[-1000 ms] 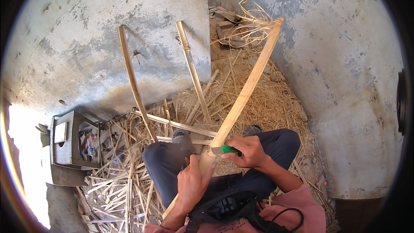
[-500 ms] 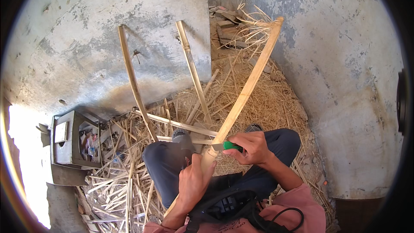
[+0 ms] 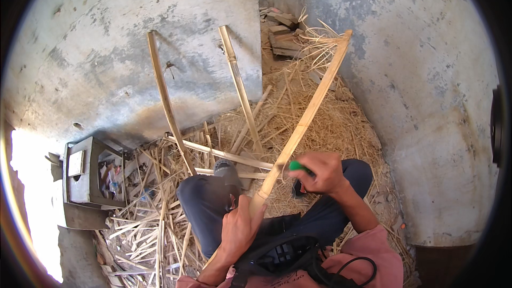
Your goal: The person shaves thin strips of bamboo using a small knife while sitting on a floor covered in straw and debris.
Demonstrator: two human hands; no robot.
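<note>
A long pale bamboo strip point(image 3: 314, 101) runs from my lap up toward the wall, with thin curled shavings point(image 3: 317, 42) near its far end. My left hand point(image 3: 240, 226) is closed round the lower part. My right hand point(image 3: 320, 173) is closed on a green-handled knife point(image 3: 301, 168) beside the strip, higher up than my left; the blade is blurred and hard to make out. My dark-trousered legs are bent on either side, and black camera gear point(image 3: 277, 250) is at my chest.
Two bamboo pieces point(image 3: 162, 90) point(image 3: 240, 101) lean against the weathered left wall point(image 3: 106, 48). Loose strips point(image 3: 144, 234) and straw-like shavings point(image 3: 293, 117) litter the floor. A grey metal cabinet point(image 3: 80, 178) stands left beside a bright opening. Broken wood point(image 3: 280, 37) lies in the corner; another wall point(image 3: 426, 101) is right.
My right hand with the knife has moved up along the strip, away from my left hand. The strip's far end has shifted slightly downward. My left hand has stayed nearly still.
</note>
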